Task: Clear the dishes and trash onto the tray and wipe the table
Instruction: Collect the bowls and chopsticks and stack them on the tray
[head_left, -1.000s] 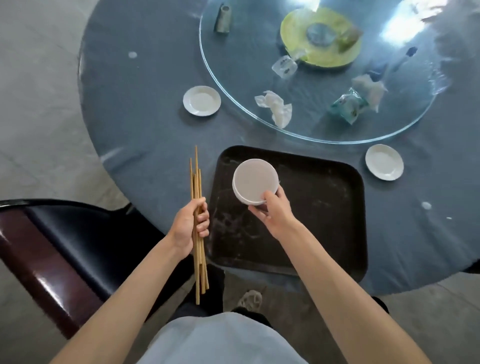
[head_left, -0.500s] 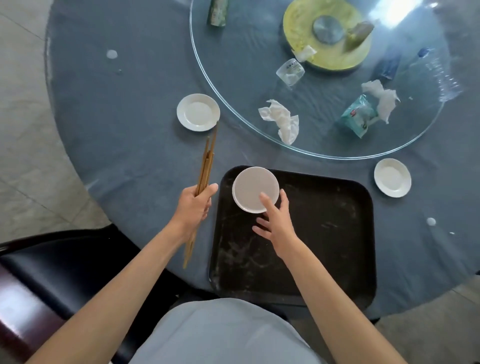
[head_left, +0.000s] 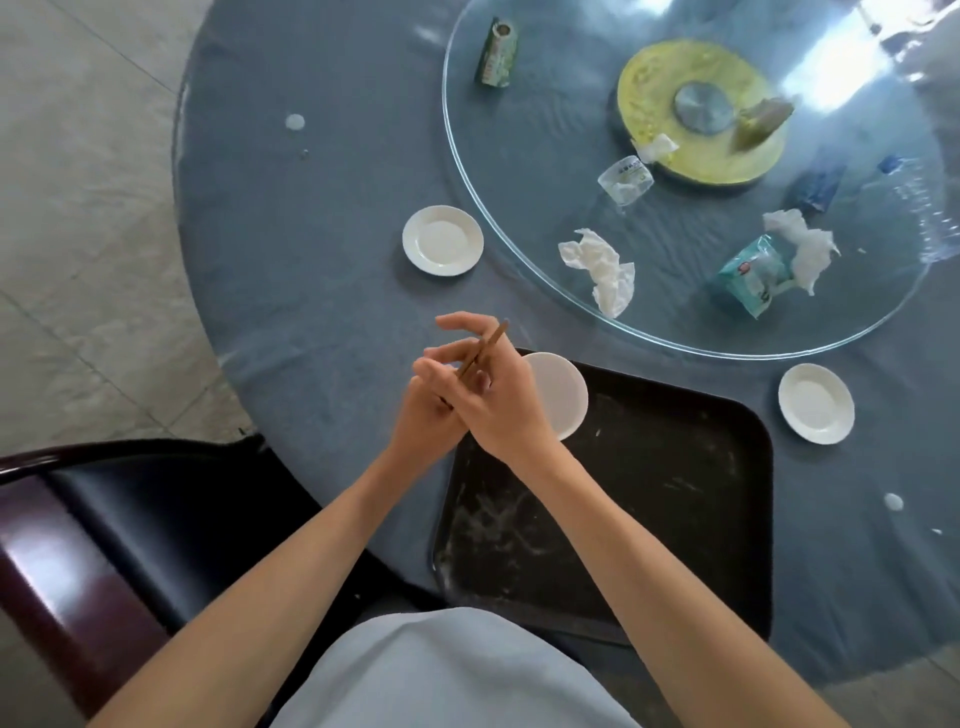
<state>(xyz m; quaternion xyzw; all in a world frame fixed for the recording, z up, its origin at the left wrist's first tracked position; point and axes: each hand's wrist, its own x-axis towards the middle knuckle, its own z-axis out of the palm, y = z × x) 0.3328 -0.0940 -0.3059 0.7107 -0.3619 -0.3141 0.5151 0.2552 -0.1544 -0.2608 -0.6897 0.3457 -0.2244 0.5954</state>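
My left hand (head_left: 428, 415) and my right hand (head_left: 506, 410) meet over the far left corner of the black tray (head_left: 675, 493). Both hold the bundle of wooden chopsticks (head_left: 491, 345), whose tip pokes out between the fingers; the rest is hidden by the hands. My right hand lies over the left. A white bowl (head_left: 563, 395) sits upside down in that tray corner, partly behind my right hand. Two white saucers stand on the grey tablecloth, one far left (head_left: 442, 240) and one right of the tray (head_left: 815, 402).
The glass turntable (head_left: 467, 171) carries a crumpled tissue (head_left: 602, 270), a teal packet (head_left: 753, 275), another tissue (head_left: 802, 247), a plastic cup (head_left: 626, 179), a green can (head_left: 497, 54) and a plastic bottle (head_left: 930, 208). A dark chair (head_left: 104, 519) stands at my left.
My right hand let go of the bowl, which now rests on the tray, and moved left onto the chopsticks. My left hand brought the chopsticks right, to the tray's corner.
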